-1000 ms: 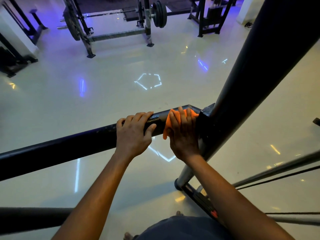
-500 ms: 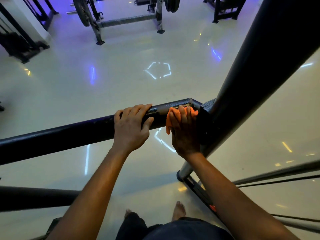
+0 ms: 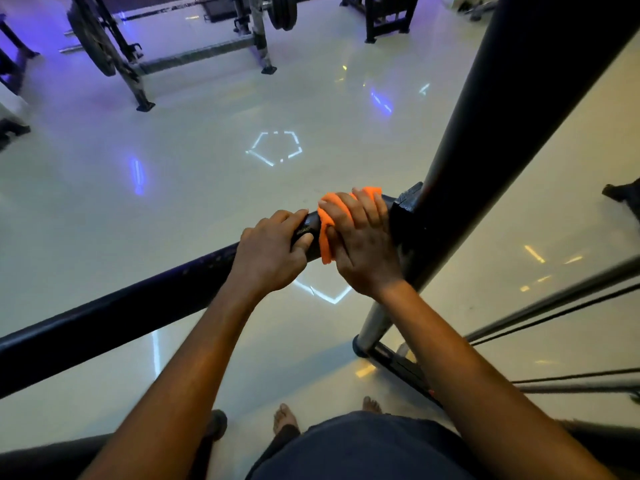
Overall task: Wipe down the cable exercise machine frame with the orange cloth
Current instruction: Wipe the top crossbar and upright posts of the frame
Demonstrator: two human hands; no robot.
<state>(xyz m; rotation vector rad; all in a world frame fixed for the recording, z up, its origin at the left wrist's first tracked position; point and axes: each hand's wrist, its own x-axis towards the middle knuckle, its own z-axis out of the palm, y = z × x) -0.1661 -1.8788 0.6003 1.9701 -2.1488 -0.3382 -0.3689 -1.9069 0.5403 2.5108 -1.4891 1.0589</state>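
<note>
Your left hand [image 3: 273,251] grips the bar [image 3: 138,303]; just right, your right hand [image 3: 360,237] clasps the cloth [image 3: 327,233] round it.

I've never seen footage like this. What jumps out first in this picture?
The bright orange cloth catches the eye at centre, wrapped over a dark horizontal bar and pressed there by the right hand. The left hand grips the same bar just beside it. To the right, a thick dark post rises diagonally across the view, and a glowing pentagon of light reflects on the shiny pale floor beyond.
</note>
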